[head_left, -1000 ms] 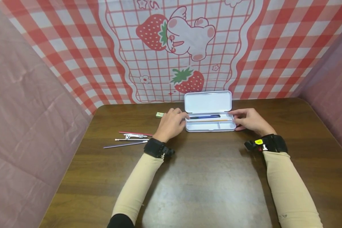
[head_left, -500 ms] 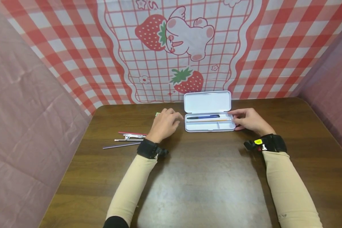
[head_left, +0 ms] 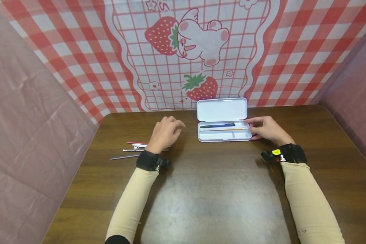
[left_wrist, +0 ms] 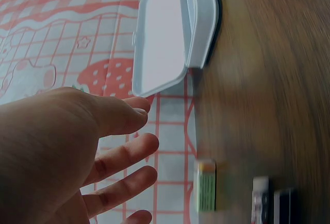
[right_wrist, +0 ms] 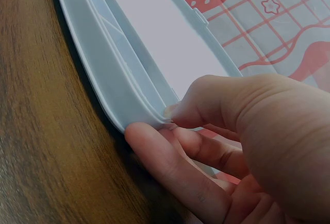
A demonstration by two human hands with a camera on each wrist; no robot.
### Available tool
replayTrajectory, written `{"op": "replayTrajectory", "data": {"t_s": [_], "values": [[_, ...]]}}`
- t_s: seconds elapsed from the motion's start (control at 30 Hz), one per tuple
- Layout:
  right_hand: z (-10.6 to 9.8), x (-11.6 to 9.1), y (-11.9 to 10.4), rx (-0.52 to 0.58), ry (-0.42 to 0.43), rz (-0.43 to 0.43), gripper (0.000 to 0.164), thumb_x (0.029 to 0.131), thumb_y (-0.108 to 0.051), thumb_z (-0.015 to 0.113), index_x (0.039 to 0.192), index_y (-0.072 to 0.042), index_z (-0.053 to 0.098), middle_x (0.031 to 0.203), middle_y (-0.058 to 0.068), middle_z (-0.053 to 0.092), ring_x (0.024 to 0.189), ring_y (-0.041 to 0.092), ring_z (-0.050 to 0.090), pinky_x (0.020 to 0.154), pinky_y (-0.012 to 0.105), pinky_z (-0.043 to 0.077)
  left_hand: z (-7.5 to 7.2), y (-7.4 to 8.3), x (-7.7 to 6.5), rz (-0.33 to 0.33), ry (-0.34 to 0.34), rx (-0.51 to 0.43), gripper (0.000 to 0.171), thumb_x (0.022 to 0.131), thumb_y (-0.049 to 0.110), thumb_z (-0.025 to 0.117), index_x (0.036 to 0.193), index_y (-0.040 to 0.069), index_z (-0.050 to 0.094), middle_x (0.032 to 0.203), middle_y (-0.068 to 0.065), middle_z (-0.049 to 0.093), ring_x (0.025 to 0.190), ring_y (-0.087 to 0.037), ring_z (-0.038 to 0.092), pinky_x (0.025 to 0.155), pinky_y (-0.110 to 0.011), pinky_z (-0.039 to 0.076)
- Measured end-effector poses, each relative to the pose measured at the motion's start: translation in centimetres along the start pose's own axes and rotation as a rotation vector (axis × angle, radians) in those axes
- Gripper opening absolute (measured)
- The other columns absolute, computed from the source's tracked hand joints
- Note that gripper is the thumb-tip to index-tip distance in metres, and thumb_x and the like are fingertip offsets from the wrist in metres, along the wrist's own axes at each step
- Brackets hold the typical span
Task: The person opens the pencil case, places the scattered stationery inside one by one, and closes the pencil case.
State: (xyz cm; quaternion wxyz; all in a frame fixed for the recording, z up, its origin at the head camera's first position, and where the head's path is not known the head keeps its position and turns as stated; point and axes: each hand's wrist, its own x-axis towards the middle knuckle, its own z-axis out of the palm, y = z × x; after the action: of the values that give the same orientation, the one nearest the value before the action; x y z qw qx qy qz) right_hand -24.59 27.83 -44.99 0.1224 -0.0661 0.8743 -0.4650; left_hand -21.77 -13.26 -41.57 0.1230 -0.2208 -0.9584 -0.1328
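A white pencil case (head_left: pixel 215 136) stands with its lid (head_left: pixel 222 110) raised against the cloth backdrop. Inside it lie a blue pen (head_left: pixel 218 125) and a thin stick with a yellow-orange end (head_left: pixel 236 129). My right hand (head_left: pixel 269 129) pinches the case's right end, thumb on the rim and fingers under the outer wall (right_wrist: pixel 98 74). Left of the case, my left hand (head_left: pixel 164 135) is above the table, fingers loosely spread and holding nothing. In the left wrist view, a small green-and-yellow eraser (left_wrist: pixel 206 188) lies past the fingertips; the hand hides it in the head view.
Left of my left wrist lie a red pencil (head_left: pixel 132 142), a white compass (head_left: pixel 136 147), a thin white stick (head_left: pixel 128 150) and a purple pencil (head_left: pixel 123 157), partly covered by the hand. Checked cloth (head_left: pixel 88 61) borders the table's (head_left: pixel 213 189) back edge.
My left hand has let go of the case's left end and moved left, above the loose items, covering the eraser from the head view. The right hand keeps its hold on the case.
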Motion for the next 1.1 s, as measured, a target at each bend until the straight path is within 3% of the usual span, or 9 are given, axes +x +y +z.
{"op": "replayTrajectory", "data": {"t_s": [0.3,1.1], "values": [[-0.1,-0.1,0.0,-0.006,-0.007,-0.002,0.041,0.094,-0.009,0.064,0.134,-0.006,0.062,0.106,0.018,0.051,0.084,0.029,0.062,0.066,0.028,0.063,-0.6,-1.1,-0.6,-0.036,-0.006,-0.021,0.020,0.090,0.017,0.067,0.107,0.024,0.076,0.102,-0.003,0.069,0.098,-0.026,0.059,0.076,-0.047,0.052],[-0.1,-0.1,-0.1,0.003,-0.021,0.000,0.042,0.094,-0.009,0.064,0.136,-0.006,0.060,0.107,0.019,0.051,0.087,0.030,0.061,0.068,0.028,0.063,-0.9,-2.0,-0.9,-0.047,-0.007,-0.043,0.020,0.090,0.017,0.068,0.106,0.022,0.077,0.107,-0.002,0.071,0.099,-0.025,0.059,0.076,-0.046,0.052]]}}
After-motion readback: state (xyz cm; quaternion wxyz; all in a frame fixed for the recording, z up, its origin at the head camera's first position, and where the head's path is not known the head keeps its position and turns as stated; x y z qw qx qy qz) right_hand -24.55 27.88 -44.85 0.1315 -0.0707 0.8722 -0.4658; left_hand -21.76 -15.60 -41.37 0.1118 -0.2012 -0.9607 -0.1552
